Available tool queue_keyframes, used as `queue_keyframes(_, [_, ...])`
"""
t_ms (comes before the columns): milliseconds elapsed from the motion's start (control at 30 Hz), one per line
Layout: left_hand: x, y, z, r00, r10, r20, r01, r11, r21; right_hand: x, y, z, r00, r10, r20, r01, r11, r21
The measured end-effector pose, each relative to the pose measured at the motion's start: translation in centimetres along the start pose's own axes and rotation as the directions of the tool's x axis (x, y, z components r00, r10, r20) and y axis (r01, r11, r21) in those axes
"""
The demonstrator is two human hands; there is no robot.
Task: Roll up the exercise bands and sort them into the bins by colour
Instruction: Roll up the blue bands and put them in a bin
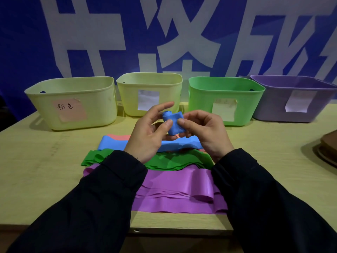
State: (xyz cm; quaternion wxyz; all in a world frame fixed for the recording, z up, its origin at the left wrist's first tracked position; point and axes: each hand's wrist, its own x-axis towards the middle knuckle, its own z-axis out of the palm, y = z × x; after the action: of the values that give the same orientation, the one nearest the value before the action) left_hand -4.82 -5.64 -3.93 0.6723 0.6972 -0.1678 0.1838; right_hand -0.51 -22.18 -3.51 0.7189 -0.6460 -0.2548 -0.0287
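While both hands pinch it above the table's middle, a blue band roll [174, 124] is nearly wound

Left hand [151, 134] & right hand [202, 133] each curl thumb + fingers round the small blue roll, held in the air w/ the row of bins beyond it. It looks thin, soft, rubbery & light, prob. springy enough to unwind if let go, so best gripped across the wound end, thumbs on the loose flap. Flat bands lie on the table [45, 170] toward the near edge: salmon strip [118, 137], blue band [113, 144], wavy green bands [173, 161], glossy purple bands [182, 190]. Along the far edge: pale yellow bin w/ pink label [73, 103], second yellow bin [149, 94], green bin [226, 99], purple bin [295, 99], smooth plastic w/ rounded corners
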Motion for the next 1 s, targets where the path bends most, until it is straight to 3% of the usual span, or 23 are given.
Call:
queue_keyframes(233, [0.2, 0.0, -0.2, 0.998, 0.03, -0.05, -0.028, 0.999, 0.04, -0.1, 0.1, -0.1, 0.999, -0.032, 0.022, 0.033, 0.999, -0.022])
queue_keyframes(433, [0.2, 0.2, -0.2, 0.997, -0.032, -0.07, 0.027, 0.996, -0.08, -0.2, 0.0, 0.0, 0.998, -0.067, -0.02, 0.066, 0.997, -0.036])
queue_keyframes(567, [0.1, 0.0, -0.3, 1.0, -0.017, -0.005, 0.017, 0.999, -0.03, -0.2, 0.1, 0.0, 0.993, -0.111, -0.035, 0.108, 0.99, -0.087])
queue_keyframes(733, [0.4, -0.4, -1.0, 0.998, 0.064, 0.026, -0.068, 0.977, 0.203, -0.5, 0.6, 0.4, 0.981, -0.192, -0.036, 0.175, 0.946, -0.274])
queue_keyframes(833, [0.4, -0.4, -1.0, 0.998, 0.035, 0.048, -0.044, 0.98, 0.195, -0.4, 0.5, 0.6, 0.971, -0.224, -0.09, 0.186, 0.933, -0.309])
queue_keyframes(933, [0.3, -0.2, -1.0, 0.995, 0.023, 0.099, -0.037, 0.989, 0.143, -0.3, 0.2, 0.1, 0.978, -0.171, -0.119, 0.124, 0.936, -0.33])
queue_keyframes(1000, [0.2, -0.1, -1.2, 0.994, 0.027, 0.106, -0.035, 0.996, 0.081, -0.3, 0.4, 0.1, 0.995, -0.085, -0.045, 0.068, 0.953, -0.296])
